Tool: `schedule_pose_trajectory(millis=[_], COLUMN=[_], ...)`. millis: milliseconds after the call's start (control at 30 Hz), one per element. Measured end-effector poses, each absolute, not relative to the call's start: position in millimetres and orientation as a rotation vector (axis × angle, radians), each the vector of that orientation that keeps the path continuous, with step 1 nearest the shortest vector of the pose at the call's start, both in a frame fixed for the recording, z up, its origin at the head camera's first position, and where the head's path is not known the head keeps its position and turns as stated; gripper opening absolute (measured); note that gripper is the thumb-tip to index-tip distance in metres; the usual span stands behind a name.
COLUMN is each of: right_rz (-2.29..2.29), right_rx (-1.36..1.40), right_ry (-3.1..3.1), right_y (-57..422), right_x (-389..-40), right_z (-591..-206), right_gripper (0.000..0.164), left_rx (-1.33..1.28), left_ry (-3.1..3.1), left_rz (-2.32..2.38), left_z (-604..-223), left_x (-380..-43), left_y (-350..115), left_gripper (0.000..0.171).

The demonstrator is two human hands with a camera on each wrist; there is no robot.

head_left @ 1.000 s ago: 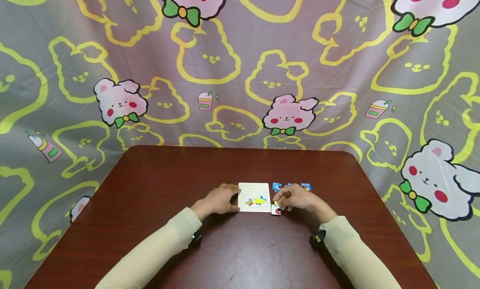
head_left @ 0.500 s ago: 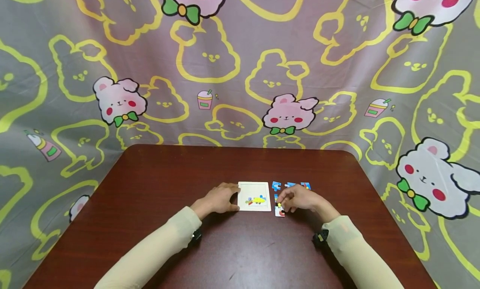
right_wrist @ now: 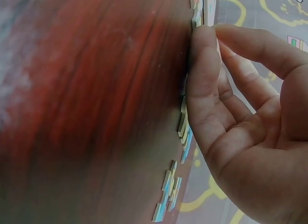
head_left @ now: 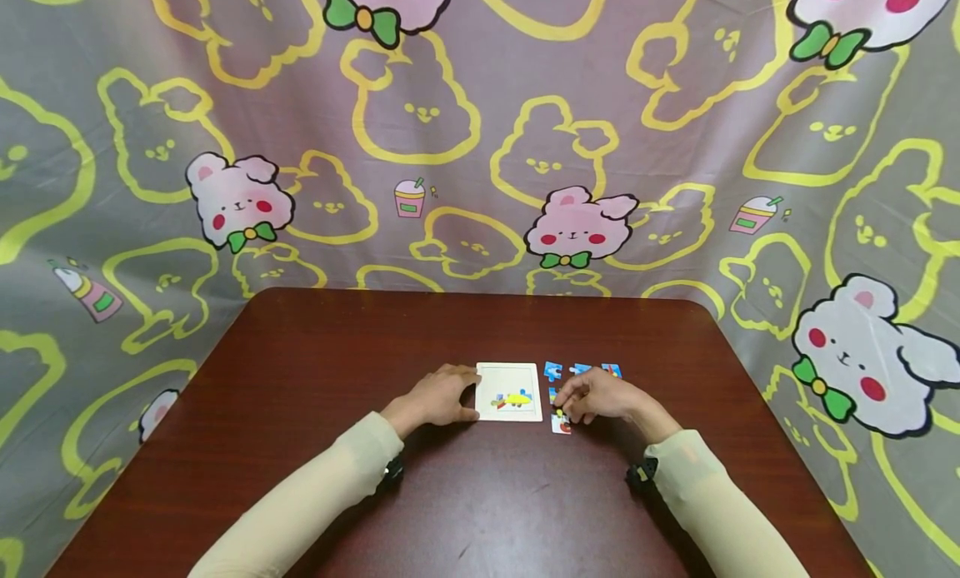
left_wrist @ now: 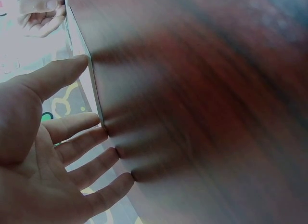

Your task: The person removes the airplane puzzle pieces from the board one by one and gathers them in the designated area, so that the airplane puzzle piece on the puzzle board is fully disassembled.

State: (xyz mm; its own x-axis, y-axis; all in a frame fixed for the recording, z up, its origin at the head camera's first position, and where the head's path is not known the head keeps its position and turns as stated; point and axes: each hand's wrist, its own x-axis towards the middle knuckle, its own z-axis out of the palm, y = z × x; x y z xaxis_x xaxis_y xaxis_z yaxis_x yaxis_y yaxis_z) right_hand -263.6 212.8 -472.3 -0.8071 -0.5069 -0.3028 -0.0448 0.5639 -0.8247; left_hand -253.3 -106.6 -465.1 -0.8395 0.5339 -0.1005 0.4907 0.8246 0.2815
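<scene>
A square cream puzzle tray (head_left: 495, 378) lies on the table, with a yellow, blue and red picture of joined pieces in its lower part. My left hand (head_left: 438, 396) touches its left edge with thumb and fingers spread; the left wrist view shows the fingertips (left_wrist: 126, 179) down at the tabletop. To the tray's right, my right hand (head_left: 596, 395) pinches the upper part of a white and red puzzle piece (head_left: 561, 426) lying flat. Thumb and forefinger come together there in the right wrist view, and they partly cover the piece.
Behind and beside the right hand lie several blue puzzle pieces (head_left: 553, 371), partly hidden by it. The dark red-brown table (head_left: 360, 336) ends at a patterned curtain (head_left: 450, 145) at the back and sides.
My right hand and the white and red piece have shifted slightly right, away from the tray, uncovering part of another piece behind. The left hand holds its place on the tray.
</scene>
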Motion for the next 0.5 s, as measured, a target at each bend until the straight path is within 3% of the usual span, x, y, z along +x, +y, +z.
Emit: schedule_pose_trajectory(millis=[500], right_rz=[-1.211], right_rx=[-0.461], right_ry=[2.315], right_y=[200], right_x=[-270], right_z=[-468], right_gripper=[0.018], left_rx=[0.811], left_ry=[2.838], left_rz=[0.370], left_z=[-467], left_x=[-256], left_y=[-107], left_gripper=[0.064])
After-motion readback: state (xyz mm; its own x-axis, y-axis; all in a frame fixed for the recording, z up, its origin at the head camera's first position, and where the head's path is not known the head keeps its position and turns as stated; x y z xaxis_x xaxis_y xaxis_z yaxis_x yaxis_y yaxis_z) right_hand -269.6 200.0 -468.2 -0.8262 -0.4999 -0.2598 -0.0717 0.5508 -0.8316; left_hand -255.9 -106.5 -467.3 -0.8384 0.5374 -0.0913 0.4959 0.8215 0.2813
